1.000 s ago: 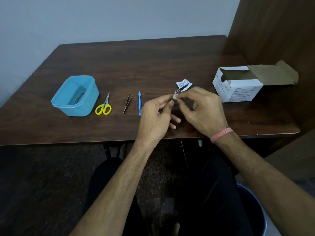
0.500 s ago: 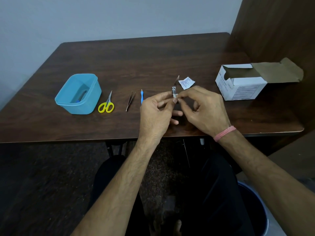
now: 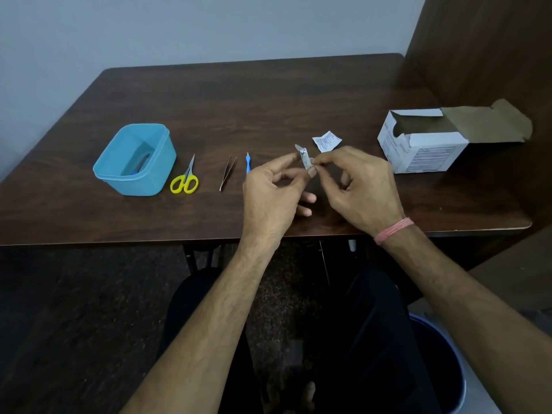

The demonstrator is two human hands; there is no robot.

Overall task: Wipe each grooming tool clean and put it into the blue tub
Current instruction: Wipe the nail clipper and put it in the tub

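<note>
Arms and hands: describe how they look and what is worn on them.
Both forearms are bare, with no sleeves showing in this view. The left hand wears nothing: no ring, watch or glove. The right hand is also ungloved, and its wrist carries a pink thread band wound in several strands.

A small metal nail clipper [image 3: 304, 156] is held upright. On the counter, yellow-handled scissors [image 3: 185, 178], tweezers [image 3: 228, 176] and a blue stick tool [image 3: 247, 162] lie beside the open blue tub [image 3: 161, 162].
</note>
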